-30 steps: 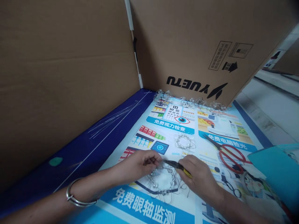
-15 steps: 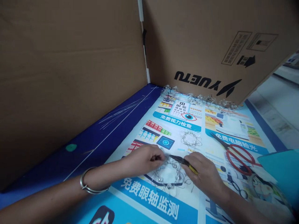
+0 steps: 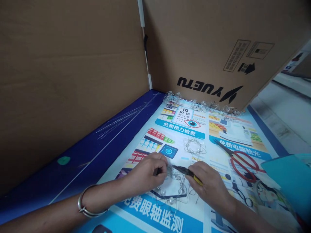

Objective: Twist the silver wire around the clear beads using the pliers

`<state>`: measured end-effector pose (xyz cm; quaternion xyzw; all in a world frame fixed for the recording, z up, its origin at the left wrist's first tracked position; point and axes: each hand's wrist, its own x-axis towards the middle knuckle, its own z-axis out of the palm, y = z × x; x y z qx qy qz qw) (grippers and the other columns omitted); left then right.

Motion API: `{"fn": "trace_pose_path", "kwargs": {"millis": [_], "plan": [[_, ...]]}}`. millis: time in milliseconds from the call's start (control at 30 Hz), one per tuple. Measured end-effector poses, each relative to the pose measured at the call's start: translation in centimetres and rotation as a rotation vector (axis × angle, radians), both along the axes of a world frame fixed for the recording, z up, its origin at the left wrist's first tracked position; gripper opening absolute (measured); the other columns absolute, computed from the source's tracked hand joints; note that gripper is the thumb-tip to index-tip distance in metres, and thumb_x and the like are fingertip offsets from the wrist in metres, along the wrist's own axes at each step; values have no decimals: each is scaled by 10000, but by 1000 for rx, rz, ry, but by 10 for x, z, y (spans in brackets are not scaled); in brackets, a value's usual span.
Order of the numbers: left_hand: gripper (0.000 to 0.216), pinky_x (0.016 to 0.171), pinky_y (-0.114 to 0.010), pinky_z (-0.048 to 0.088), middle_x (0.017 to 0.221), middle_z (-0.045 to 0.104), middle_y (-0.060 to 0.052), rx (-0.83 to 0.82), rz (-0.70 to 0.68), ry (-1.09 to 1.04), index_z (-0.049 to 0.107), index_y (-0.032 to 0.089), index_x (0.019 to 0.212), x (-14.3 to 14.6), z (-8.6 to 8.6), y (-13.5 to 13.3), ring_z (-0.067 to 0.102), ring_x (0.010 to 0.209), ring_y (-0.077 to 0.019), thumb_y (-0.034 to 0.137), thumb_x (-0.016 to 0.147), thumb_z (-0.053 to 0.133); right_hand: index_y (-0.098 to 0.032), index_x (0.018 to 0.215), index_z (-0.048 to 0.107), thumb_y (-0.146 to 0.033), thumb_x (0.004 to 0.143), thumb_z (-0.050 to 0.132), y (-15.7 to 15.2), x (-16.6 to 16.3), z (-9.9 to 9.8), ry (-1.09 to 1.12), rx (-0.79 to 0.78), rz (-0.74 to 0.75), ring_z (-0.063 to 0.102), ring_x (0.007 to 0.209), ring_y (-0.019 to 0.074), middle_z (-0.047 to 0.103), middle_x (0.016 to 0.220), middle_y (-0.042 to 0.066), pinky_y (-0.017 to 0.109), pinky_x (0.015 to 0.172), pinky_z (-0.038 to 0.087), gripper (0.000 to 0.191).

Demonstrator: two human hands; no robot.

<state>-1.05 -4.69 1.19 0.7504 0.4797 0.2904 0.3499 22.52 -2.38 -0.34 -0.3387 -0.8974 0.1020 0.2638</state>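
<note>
Poster (image 3: 181, 129) beneath curled left hand (image 3: 150, 173), right (image 3: 209, 181) around pliers (image 3: 185, 171)

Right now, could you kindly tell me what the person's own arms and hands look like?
The left forearm wears a shiny, silver-coloured bangle, rounded, with a small raised detail. The right forearm shows no jewellery. No sleeve is visible on either. The left hand and right hand are ungloved.
</note>
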Motion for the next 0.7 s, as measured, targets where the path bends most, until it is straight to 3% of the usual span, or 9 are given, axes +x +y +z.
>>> {"fn": "trace_pose_path", "kwargs": {"millis": [133, 267, 533, 700], "plan": [[111, 810, -292, 389, 939, 593, -51, -142, -10, -109, 532, 165, 663, -3, 4, -3, 525, 961, -186, 107, 752, 499, -174, 950, 543, -225, 838, 517, -2, -1, 0, -4, -39, 8, 512, 789, 172, 558, 845, 62, 301, 669, 439, 126], [107, 785, -300, 384, 958, 577, -53, -287, -9, -228, 471, 173, 689, -2, 13, -8, 521, 939, -186, 153, 794, 468, -181, 954, 529, -220, 832, 528, -6, -2, 2, 37, -41, 14, 510, 788, 170, 556, 850, 59, 301, 666, 435, 128], [173, 683, -259, 356, 898, 509, -34, -295, 45, -437, 416, 172, 678, 2, 8, -8, 467, 794, -143, 215, 838, 466, -193, 986, 517, -192, 823, 539, -10, -4, 6, 119, -41, 20, 518, 791, 161, 556, 859, 55, 283, 668, 439, 164], [178, 689, -249, 354, 905, 516, -34, -279, 26, -452, 453, 169, 744, 3, 2, -10, 451, 777, -130, 261, 894, 435, -188, 969, 528, -194, 824, 536, -9, -5, 5, 121, -40, 13, 519, 780, 158, 556, 847, 54, 280, 666, 440, 145]]}}
